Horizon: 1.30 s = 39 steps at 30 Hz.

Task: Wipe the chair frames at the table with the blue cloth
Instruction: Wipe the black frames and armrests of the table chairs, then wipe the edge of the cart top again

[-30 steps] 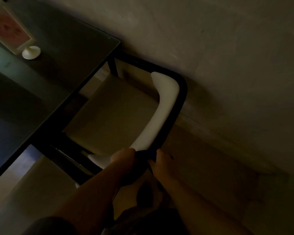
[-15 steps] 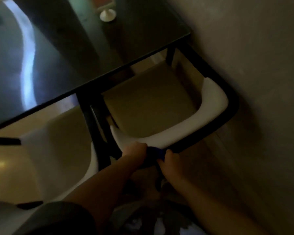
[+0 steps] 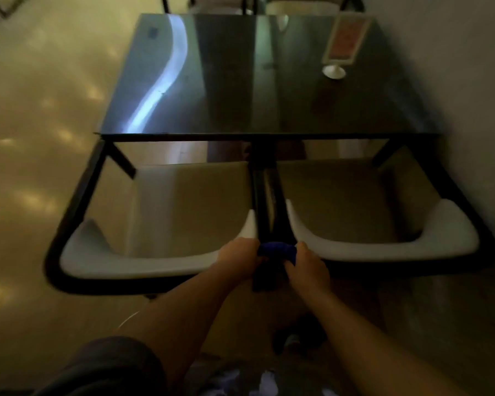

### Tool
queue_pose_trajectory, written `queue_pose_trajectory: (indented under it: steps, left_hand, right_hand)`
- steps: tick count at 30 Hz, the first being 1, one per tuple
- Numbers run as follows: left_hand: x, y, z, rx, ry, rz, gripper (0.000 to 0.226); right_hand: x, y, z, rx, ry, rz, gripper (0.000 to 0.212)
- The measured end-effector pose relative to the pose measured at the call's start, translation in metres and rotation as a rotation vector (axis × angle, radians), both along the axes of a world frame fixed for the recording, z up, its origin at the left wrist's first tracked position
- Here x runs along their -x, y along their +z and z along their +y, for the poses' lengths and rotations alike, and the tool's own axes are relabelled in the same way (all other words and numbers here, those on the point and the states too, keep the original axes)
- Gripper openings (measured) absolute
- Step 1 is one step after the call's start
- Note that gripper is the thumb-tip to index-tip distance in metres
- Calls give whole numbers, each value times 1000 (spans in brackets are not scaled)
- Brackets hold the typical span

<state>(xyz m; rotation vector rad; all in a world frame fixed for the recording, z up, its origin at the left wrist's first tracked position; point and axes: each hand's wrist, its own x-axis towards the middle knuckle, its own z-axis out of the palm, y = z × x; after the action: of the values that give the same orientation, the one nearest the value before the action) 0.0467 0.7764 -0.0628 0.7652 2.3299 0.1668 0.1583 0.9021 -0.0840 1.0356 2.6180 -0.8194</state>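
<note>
Both hands grip the blue cloth (image 3: 276, 249) where the two black chair frames (image 3: 265, 212) meet, just off the tabletop's (image 3: 269, 90) near edge: left hand (image 3: 240, 260) and right hand (image 3: 307, 268), fingers seemingly closed around it in the dimness.

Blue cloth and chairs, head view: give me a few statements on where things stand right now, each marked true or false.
1. Both hands hold the blue cloth. True: the left hand and right hand grip it from either side.
2. The cloth sits where the black frames of the two chairs meet. True.
3. The cloth lies spread on the glass table. False: it is bunched between the hands, at the chair frames.
4. Only one chair stands on this side of the table. False: a left chair and a right chair stand side by side.
5. A small sign stand is on the table. True.
</note>
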Motion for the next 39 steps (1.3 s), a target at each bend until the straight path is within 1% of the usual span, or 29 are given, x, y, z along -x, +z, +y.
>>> queue_pose_trajectory:
  steps: [4, 5, 7, 12, 15, 18, 21, 24, 26, 31, 35, 36, 39]
  left_hand:
    - [22, 19, -143, -8, 135, 100, 31]
    - [25, 25, -192, -2, 204, 113, 31]
    - [26, 32, -261, -8, 318, 146, 30]
    - [-1, 29, -436, -69, 716, 111, 26]
    - [-24, 25, -507, -48, 876, 118, 23]
    - [-39, 18, -559, -21, 1003, 120, 19]
    - [-40, 11, -598, 13, 1104, 121, 24]
    - [-26, 12, -627, 16, 1160, 117, 22]
    - [-9, 12, -652, 24, 1207, 109, 24]
    - [57, 19, -712, 17, 1355, 91, 35]
    - [108, 39, -758, -83, 1542, 8, 31]
    - [116, 43, -771, -94, 1569, 13, 28]
    - [133, 52, -815, 8, 1601, 81, 32]
  right_hand:
    - [51, 13, -114, -53, 253, 57, 19]
    - [66, 18, -155, -51, 349, 77, 18]
    - [88, 24, -214, -35, 492, 87, 21]
    - [127, 33, -380, -48, 870, 123, 35]
    - [132, 38, -457, -78, 1044, 152, 29]
    - [138, 38, -513, -108, 1180, 115, 25]
    - [156, 36, -558, -83, 1276, 103, 17]
    - [183, 36, -596, -45, 1347, 107, 18]
    - [209, 33, -627, -5, 1371, 100, 18]
    - [289, 10, -705, 132, 1439, 104, 10]
    - [355, 12, -776, 177, 1508, 82, 16]
    - [367, 15, -794, 184, 1533, 84, 15]
    - [395, 25, -848, 267, 1612, 63, 13]
